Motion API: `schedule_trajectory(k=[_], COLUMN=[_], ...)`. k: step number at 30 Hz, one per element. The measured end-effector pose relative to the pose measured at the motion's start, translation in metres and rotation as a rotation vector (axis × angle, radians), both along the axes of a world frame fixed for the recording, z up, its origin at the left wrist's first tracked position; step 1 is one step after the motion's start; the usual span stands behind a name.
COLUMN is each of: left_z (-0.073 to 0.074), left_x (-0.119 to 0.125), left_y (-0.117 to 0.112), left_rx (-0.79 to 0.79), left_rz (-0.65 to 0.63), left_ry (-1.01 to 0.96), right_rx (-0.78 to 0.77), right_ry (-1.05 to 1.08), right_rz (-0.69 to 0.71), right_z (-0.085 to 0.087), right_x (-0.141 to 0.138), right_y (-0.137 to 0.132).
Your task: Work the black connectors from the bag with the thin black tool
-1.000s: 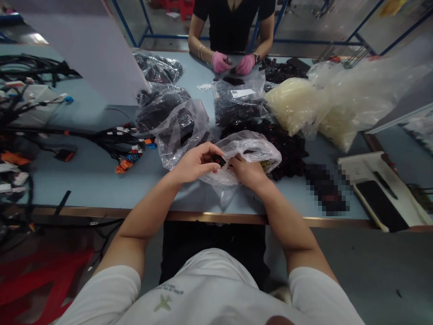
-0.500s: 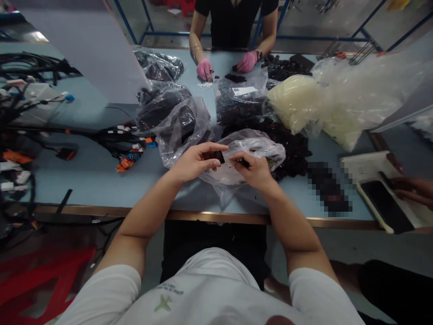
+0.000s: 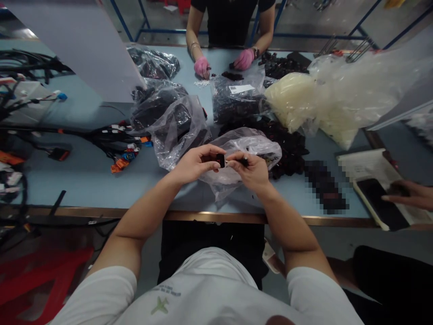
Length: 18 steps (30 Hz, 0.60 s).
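Observation:
Between the thumb and fingers of my left hand is a small black plastic connector, held above a clear plastic bag. My right hand is closed, its thumb and index fingertips pinched at the connector's right side. What sits in that pinch is too small to name. A small black part shows among the curled fingers of the right hand. Behind the bag lies a heap of black plastic parts.
Wire harnesses with coloured connectors lie at left. Bags of black parts and a pale yellow bag stand farther back. Opposite, a person in pink gloves handles small parts. At right, another person's hand touches a phone.
My right fingertips have come in to the connector's side, closing the gap between the hands. The connector has turned slightly. At right, the other person's hand has moved left over the phone.

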State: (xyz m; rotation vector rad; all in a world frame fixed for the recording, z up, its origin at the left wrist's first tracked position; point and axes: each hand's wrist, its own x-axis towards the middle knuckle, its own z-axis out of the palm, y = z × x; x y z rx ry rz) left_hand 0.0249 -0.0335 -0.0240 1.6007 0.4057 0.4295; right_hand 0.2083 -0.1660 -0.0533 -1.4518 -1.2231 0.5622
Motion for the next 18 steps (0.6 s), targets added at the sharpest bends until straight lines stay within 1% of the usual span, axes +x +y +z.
schedule_trajectory(k=[8,18], left_z=[0.0030,0.0018], left_x=[0.0026,0.0030], left_y=[-0.0036,-0.0047], left_rx=[-0.081,-0.034], left_rz=[0.042,0.057], left_ry=[0.006,0.053], right_rx=[0.036,0.014], right_ry=[-0.014,-0.076], right_rz=[-0.005,-0.044], right_z=[0.0031,0.0060], right_x=[-0.0015,-0.0008], right_y=[0.0006,-0.0006])
